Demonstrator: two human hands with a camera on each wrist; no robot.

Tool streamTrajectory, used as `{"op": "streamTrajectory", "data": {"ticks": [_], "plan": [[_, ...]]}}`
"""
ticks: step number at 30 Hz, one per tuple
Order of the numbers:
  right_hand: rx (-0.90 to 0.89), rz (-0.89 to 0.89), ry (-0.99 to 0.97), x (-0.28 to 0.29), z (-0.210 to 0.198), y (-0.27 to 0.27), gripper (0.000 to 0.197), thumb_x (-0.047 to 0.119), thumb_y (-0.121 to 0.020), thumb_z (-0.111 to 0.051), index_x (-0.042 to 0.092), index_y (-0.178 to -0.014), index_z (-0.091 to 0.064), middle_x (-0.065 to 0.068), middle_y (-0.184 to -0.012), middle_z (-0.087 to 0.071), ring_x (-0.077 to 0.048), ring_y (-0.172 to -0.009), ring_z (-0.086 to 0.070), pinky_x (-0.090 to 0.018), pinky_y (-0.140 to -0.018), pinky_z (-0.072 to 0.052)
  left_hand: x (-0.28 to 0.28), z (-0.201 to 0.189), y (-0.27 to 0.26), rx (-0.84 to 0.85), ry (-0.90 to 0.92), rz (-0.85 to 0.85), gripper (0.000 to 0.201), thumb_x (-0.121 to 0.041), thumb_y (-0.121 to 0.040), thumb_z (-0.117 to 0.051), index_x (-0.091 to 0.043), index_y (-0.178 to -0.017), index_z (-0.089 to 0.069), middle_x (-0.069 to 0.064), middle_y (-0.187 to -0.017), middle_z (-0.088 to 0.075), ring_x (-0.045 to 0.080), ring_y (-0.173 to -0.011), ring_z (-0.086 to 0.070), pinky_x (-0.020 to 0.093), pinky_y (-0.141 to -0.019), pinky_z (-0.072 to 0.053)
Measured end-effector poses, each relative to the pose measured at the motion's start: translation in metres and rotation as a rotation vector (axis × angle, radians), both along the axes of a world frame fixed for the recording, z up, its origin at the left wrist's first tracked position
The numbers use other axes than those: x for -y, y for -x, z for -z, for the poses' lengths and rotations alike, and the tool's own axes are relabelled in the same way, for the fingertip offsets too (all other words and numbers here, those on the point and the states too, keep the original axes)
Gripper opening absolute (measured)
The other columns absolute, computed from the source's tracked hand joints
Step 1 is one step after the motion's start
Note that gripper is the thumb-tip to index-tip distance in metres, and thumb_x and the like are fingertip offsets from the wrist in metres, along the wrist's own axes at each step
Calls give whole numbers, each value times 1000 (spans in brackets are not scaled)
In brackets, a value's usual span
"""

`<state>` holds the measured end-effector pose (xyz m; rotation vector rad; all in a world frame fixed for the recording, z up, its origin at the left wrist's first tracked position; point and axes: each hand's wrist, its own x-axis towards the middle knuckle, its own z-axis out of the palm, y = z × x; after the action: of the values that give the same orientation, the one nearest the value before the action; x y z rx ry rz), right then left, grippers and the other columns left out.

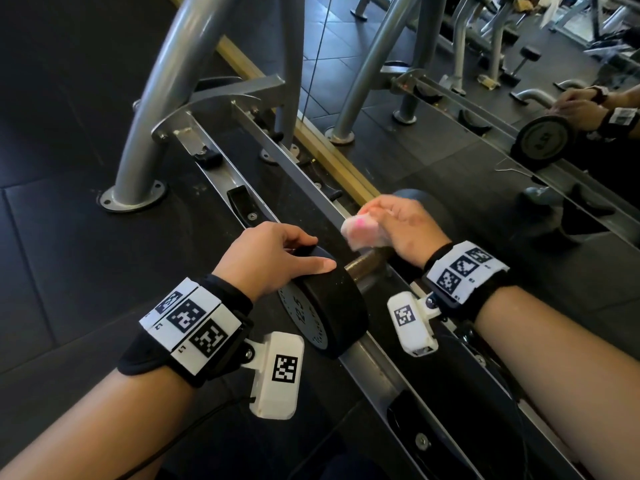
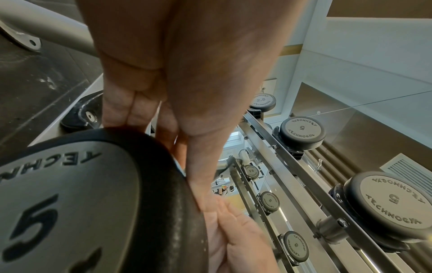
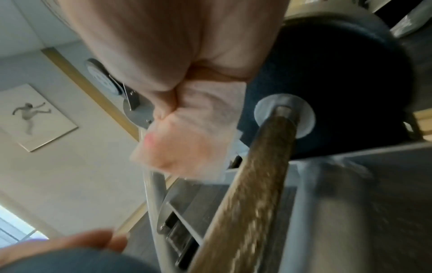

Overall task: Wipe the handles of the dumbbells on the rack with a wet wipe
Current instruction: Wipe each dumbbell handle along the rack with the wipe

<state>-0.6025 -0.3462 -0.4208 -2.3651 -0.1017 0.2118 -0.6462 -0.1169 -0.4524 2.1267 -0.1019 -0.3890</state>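
Observation:
A black dumbbell (image 1: 332,306) marked 12.5 lies across the lowest rails of the rack (image 1: 304,174). My left hand (image 1: 298,254) grips its near head (image 2: 93,194), fingers over the rim and thumb along the edge. The brownish knurled handle (image 1: 363,265) shows between the heads. My right hand (image 1: 374,216) holds a crumpled white wet wipe (image 1: 360,232) with a pink spot, just above the handle near the far head (image 1: 426,202). In the right wrist view the wipe (image 3: 191,138) sits left of the handle (image 3: 257,175), blurred; contact with the bar is unclear.
Empty black cradles (image 1: 239,199) line the rails to the left. Grey rack uprights (image 1: 162,98) are bolted to the dark rubber floor. A mirror (image 1: 485,98) behind the rack reflects my hands. Smaller dumbbells (image 2: 301,133) sit on higher tiers.

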Motion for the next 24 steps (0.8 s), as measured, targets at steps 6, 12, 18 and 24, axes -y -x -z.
{"op": "streamTrajectory", "data": {"ticks": [6,12,18,24], "plan": [[245,-414,614,2,3,-14,24,15,-98,-53,18,-120,-58,6,-101,-64,-1,-84,-60,-20,-76,-47,-1,0,-1,-5,-1,6,50,-60,-70,-76,-42,-115,-66,-17,-110,-65,2,-103,-60,13,-73,-43],[18,-331,756,7,25,-5,12,21,-94,-57,27,-104,-55,12,-85,-55,-15,-87,-61,-28,-78,-40,0,0,-2,-8,-3,-5,51,-61,-69,-76,-41,-115,-67,-15,-113,-65,5,-107,-60,22,-85,-46],[-18,-269,472,-4,27,7,16,25,-101,-47,31,-98,-62,12,-85,-62,-5,-84,-59,-29,-81,-46,1,-2,-2,-7,-6,-8,49,-59,-71,-76,-40,-115,-67,-14,-111,-66,5,-105,-60,16,-77,-43],[-103,-187,35,-1,28,28,25,25,-102,-45,31,-91,-67,9,-101,-63,-7,-98,-59,-26,-82,-44,1,-4,-1,-16,-12,-1,50,-57,-73,-75,-39,-118,-66,-13,-114,-65,6,-107,-59,16,-75,-42]]}}
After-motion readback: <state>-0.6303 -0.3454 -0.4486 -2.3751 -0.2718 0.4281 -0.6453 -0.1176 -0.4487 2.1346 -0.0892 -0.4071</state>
